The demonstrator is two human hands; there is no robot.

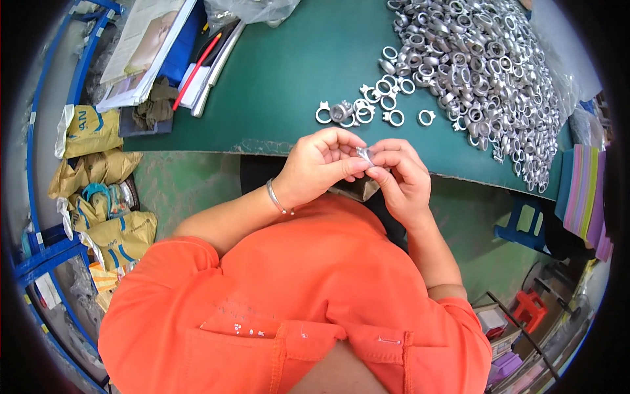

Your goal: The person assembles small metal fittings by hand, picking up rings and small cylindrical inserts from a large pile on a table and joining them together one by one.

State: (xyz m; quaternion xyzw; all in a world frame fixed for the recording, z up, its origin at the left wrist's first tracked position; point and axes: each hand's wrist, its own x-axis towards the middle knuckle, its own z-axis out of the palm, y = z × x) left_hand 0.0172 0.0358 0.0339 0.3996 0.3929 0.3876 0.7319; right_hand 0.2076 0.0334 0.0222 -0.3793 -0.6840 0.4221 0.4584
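My left hand point(316, 165) and my right hand point(405, 180) meet just off the table's front edge. Between their fingertips they pinch a small silver metal ring point(365, 156), mostly covered by the fingers. Beyond my hands, several loose metal rings with small lugs point(394, 118) lie on the green tabletop point(282, 79). A big heap of the same grey rings point(479, 65) spreads over the table's right side. Below my fingers, part of a brown box point(357, 189) shows.
At the table's left stand papers and folders point(147, 52), a red pen point(197, 71) and a crumpled cloth point(155, 105). Yellow sacks point(121, 236) sit beside a blue rack point(49, 256). Coloured sheets point(583, 190) and a blue stool point(525, 226) are at right.
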